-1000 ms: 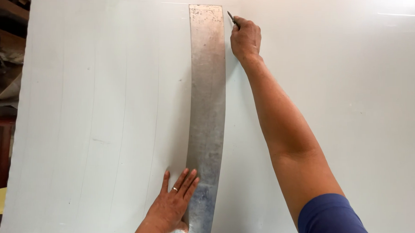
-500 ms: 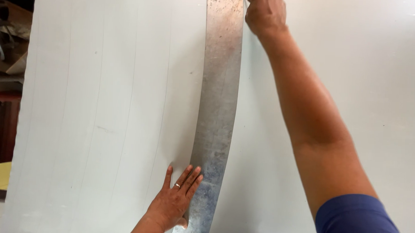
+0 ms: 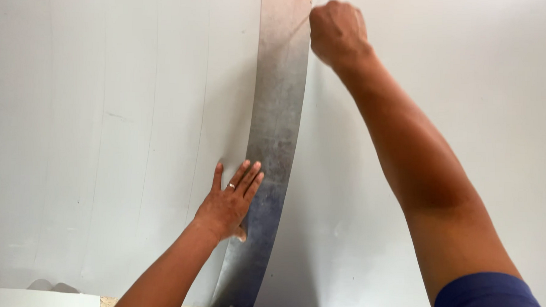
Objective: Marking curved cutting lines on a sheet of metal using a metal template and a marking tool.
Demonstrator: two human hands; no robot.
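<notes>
A long, slightly curved strip of grey metal (image 3: 277, 111) lies lengthwise on a large white sheet (image 3: 104, 135), running from the bottom edge of the view to the top. My left hand (image 3: 229, 203) rests flat with fingers spread, a ring on one finger, its fingertips on the strip's left edge low down. My right hand (image 3: 338, 31) is closed into a fist against the strip's right edge near the top, arm stretched out. The thin dark tool seen in that fist earlier is hidden now.
The white sheet fills nearly the whole view on both sides of the strip. At the bottom left lie the edge of another white board (image 3: 38, 299) and a small patch of speckled floor (image 3: 107, 302).
The view has moved closer and the strip's top end has left the frame. My right hand has slid down along the strip's right edge. My left hand still presses in the same place.
</notes>
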